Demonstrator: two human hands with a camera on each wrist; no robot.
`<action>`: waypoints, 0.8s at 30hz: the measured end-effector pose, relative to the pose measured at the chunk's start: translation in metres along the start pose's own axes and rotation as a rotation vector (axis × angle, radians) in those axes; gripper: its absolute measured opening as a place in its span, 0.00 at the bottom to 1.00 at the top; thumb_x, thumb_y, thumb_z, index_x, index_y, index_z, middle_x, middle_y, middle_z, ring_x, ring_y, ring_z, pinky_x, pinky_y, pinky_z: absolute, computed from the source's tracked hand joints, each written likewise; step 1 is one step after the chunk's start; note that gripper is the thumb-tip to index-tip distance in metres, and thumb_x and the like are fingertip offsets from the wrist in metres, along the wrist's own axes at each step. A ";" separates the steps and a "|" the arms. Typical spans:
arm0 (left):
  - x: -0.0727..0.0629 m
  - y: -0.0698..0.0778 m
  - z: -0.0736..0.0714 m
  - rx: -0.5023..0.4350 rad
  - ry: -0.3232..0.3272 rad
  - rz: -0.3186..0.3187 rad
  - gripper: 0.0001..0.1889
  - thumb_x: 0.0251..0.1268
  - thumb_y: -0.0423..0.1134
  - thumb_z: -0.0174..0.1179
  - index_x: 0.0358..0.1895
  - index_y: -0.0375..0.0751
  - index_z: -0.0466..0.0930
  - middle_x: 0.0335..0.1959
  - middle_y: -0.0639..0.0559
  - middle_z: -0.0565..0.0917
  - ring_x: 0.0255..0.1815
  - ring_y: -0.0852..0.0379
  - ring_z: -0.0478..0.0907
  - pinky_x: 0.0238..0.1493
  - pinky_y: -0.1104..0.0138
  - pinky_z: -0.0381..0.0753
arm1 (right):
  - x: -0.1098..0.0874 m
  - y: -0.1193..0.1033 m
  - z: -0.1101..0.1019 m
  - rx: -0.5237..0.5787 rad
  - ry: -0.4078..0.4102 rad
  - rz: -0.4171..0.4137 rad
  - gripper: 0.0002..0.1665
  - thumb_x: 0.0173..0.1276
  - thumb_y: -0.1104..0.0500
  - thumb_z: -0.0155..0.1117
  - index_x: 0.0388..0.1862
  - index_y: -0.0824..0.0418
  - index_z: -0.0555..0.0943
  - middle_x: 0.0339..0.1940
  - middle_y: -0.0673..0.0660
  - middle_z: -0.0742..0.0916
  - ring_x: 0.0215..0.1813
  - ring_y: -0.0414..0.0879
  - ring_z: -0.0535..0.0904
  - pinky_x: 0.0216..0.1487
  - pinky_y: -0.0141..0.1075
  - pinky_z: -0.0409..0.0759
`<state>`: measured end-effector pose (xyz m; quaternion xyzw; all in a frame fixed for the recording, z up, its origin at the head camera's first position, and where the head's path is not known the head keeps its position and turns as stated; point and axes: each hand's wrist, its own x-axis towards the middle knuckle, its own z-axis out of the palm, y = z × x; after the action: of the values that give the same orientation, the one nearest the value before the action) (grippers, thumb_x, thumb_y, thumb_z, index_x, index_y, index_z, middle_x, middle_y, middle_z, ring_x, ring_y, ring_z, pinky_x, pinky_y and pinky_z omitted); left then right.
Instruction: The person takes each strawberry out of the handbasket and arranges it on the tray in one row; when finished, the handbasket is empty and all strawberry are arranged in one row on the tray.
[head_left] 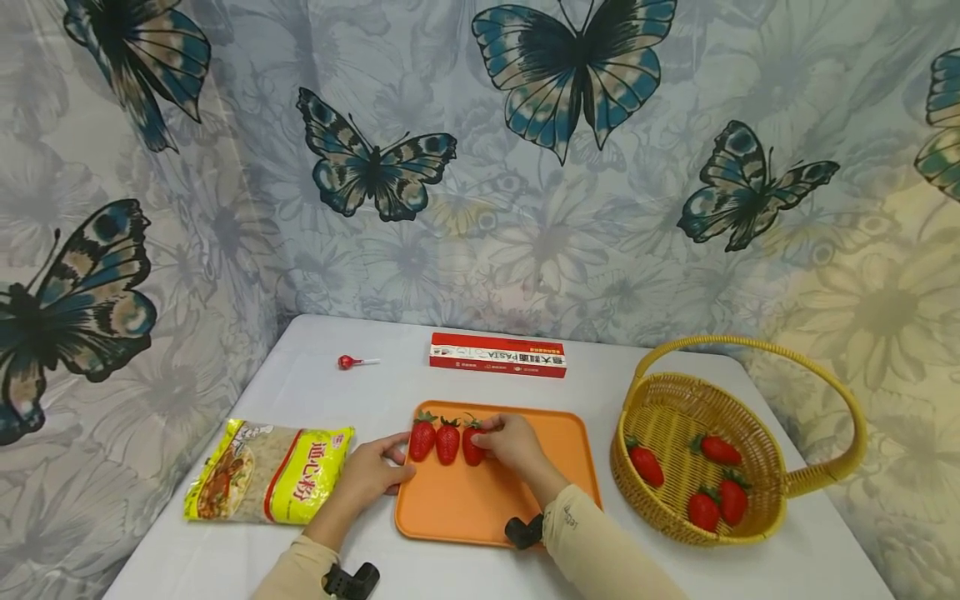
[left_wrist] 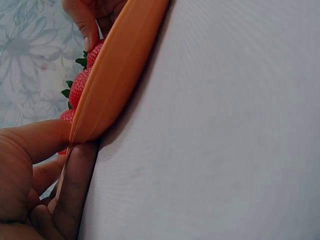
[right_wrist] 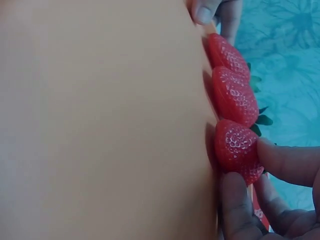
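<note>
Three red strawberries with green leaves stand in a row along the upper left of an orange tray (head_left: 465, 508). My right hand (head_left: 517, 446) pinches the rightmost strawberry (head_left: 472, 450) between thumb and fingers, and the right wrist view shows the fingertips on that strawberry (right_wrist: 235, 145). The middle strawberry (head_left: 447, 443) and the left strawberry (head_left: 422, 438) sit close beside it. At the tray's left edge, my left hand (head_left: 371, 473) grips the rim, thumb on top; in the left wrist view a finger lies against the outer side of the tray (left_wrist: 112, 80).
A yellow wicker basket (head_left: 624, 467) with a tall handle stands at the right, several strawberries (head_left: 718, 450) inside. Left of the tray lies a yellow noodle bag (head_left: 270, 472). Behind are a red-and-white pasta box (head_left: 497, 355) and a red lollipop (head_left: 346, 362).
</note>
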<state>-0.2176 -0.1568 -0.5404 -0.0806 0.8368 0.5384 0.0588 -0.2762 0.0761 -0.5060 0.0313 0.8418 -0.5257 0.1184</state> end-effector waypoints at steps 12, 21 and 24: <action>-0.001 0.002 -0.001 0.001 -0.004 -0.005 0.31 0.54 0.37 0.73 0.65 0.44 0.76 0.35 0.50 0.76 0.26 0.56 0.77 0.28 0.66 0.83 | -0.003 -0.007 0.003 -0.043 0.023 0.008 0.16 0.60 0.62 0.74 0.42 0.67 0.79 0.37 0.58 0.82 0.35 0.47 0.80 0.37 0.37 0.83; 0.001 0.000 -0.002 0.004 0.000 -0.007 0.32 0.54 0.36 0.73 0.65 0.44 0.76 0.35 0.49 0.77 0.26 0.55 0.78 0.27 0.66 0.83 | -0.005 -0.007 0.002 -0.089 0.026 0.002 0.19 0.60 0.58 0.75 0.43 0.65 0.78 0.33 0.56 0.82 0.33 0.47 0.79 0.37 0.37 0.83; 0.002 -0.001 0.000 0.015 -0.003 -0.002 0.32 0.54 0.36 0.73 0.65 0.44 0.76 0.35 0.49 0.77 0.26 0.55 0.78 0.27 0.65 0.83 | -0.011 -0.007 -0.010 -0.092 0.013 -0.005 0.22 0.60 0.54 0.75 0.45 0.66 0.78 0.33 0.56 0.83 0.33 0.48 0.80 0.37 0.38 0.83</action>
<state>-0.2190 -0.1574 -0.5420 -0.0800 0.8405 0.5324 0.0611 -0.2686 0.0832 -0.4934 0.0273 0.8659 -0.4865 0.1130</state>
